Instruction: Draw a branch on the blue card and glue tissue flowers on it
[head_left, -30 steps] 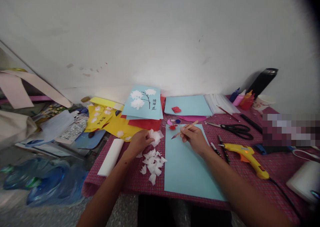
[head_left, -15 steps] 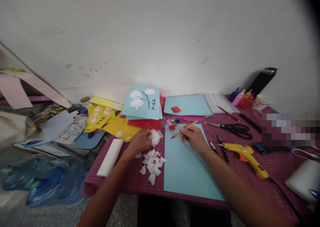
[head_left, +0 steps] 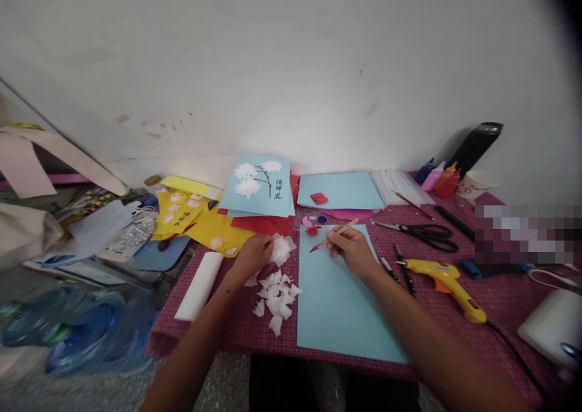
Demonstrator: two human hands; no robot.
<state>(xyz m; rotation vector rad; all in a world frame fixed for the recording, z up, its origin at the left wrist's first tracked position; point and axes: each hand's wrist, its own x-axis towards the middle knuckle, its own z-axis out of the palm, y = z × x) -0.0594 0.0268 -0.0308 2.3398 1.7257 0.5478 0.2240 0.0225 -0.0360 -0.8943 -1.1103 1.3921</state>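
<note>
In my right hand is a wooden paintbrush, its dark tip pointing down and left over a light blue sheet of paper. My left hand is closed at the edge of some white tissue paper, left of the sheet's top corner. Just below it lies a heap of crumpled white tissue pieces. Small paint dishes, a red one among them, stand at the sheet's top edge. Farther back, a blue card shows white blossoms on a dark branch.
To the right lie scissors, a yellow glue gun, markers and paint bottles. A black flask leans by the wall. On the left are a folded white paper and yellow papers. Water jugs sit on the floor.
The tissue at my left hand has shifted slightly and spread flatter. My right hand and the paintbrush stay almost in place.
</note>
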